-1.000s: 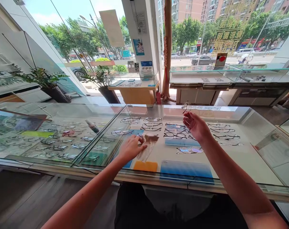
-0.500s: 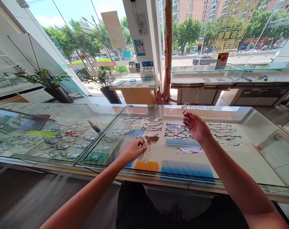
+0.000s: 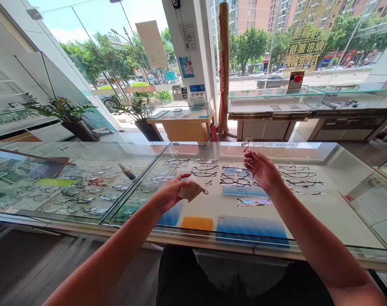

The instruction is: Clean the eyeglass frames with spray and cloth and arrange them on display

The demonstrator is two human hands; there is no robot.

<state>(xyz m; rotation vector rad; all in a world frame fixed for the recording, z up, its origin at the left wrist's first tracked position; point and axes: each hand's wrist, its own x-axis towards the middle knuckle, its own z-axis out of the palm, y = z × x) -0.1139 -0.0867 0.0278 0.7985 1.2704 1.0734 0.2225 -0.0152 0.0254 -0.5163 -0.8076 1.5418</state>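
Beige cloth (image 3: 191, 190) bunched in raised left hand (image 3: 168, 195); right hand (image 3: 263, 171) pinches glasses (image 3: 248, 154).

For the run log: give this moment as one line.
left hand: holds cloth | right hand: holds glasses | both above glass counter

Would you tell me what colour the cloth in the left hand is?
Pale beige crumpled cloth, clearest in the head view.

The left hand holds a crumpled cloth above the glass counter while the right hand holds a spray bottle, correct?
Not quite. The head view shows the right hand holding a thin-framed pair of glasses, not a spray bottle. The left hand does hold the crumpled cloth above the glass counter.
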